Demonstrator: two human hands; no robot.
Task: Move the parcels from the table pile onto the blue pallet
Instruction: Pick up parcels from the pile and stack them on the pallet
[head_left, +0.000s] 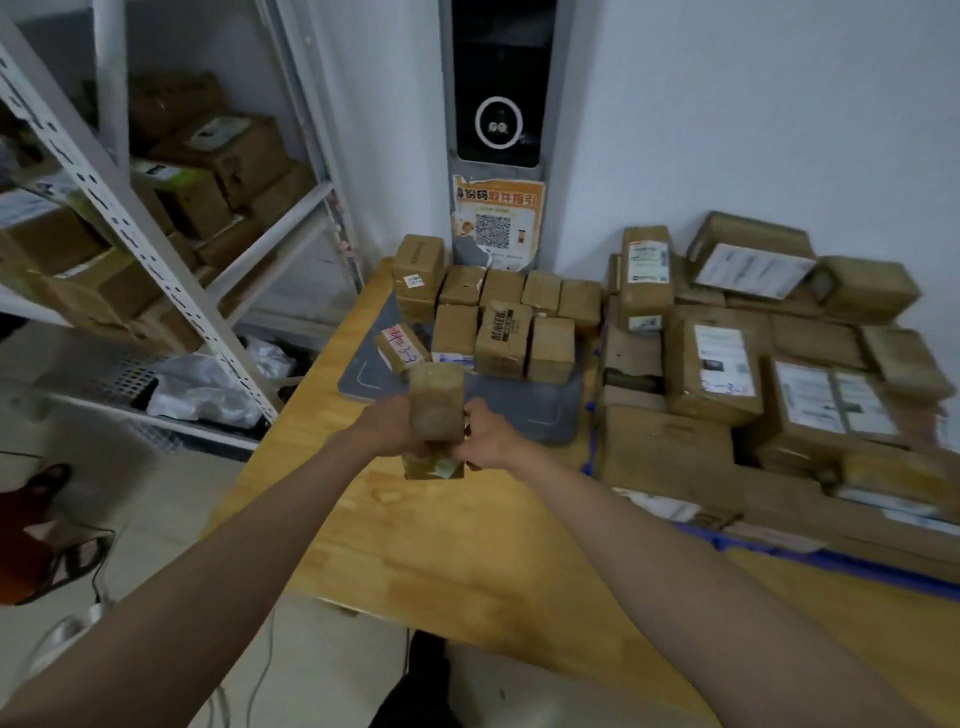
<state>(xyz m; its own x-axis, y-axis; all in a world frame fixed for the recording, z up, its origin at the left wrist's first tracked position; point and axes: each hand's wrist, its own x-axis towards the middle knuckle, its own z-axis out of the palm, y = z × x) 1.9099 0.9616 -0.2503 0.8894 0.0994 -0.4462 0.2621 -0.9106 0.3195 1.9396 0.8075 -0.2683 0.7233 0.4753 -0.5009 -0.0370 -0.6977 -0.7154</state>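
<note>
A small brown taped parcel stands upright above the wooden table, held between both hands. My left hand grips its left side and my right hand grips its right side, low down. Behind it, several small brown parcels stand in rows on a grey pad. To the right, a large pile of bigger cardboard parcels covers the blue pallet, of which only the front edge shows.
A white metal shelf rack full of boxes stands at the left, with plastic bags on its lowest level. A grey terminal with a QR poster rises behind the table. Cables and a red object lie on the floor at the left.
</note>
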